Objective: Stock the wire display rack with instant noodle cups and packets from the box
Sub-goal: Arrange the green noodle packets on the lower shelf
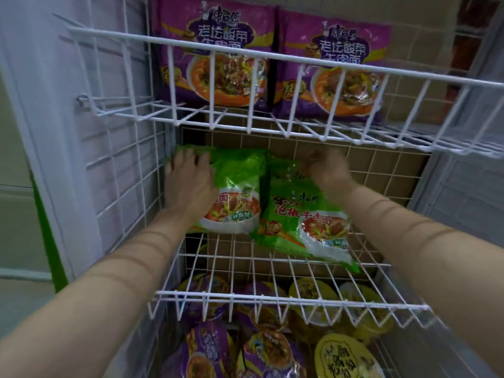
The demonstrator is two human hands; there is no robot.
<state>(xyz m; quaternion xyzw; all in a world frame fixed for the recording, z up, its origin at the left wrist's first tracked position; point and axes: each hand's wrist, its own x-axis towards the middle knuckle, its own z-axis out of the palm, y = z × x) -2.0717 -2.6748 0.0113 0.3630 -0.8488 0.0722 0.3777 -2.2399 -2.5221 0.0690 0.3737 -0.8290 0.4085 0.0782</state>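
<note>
A shop: white wire display rack (pixel 272 57) stocked with packaged instant noodles (pixel 218 58)

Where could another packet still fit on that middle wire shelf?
Bare wire at the middle white wire shelf front, before the two green noodle packets, and right of them. Crowded at the back, where left hand and right hand work.
</note>
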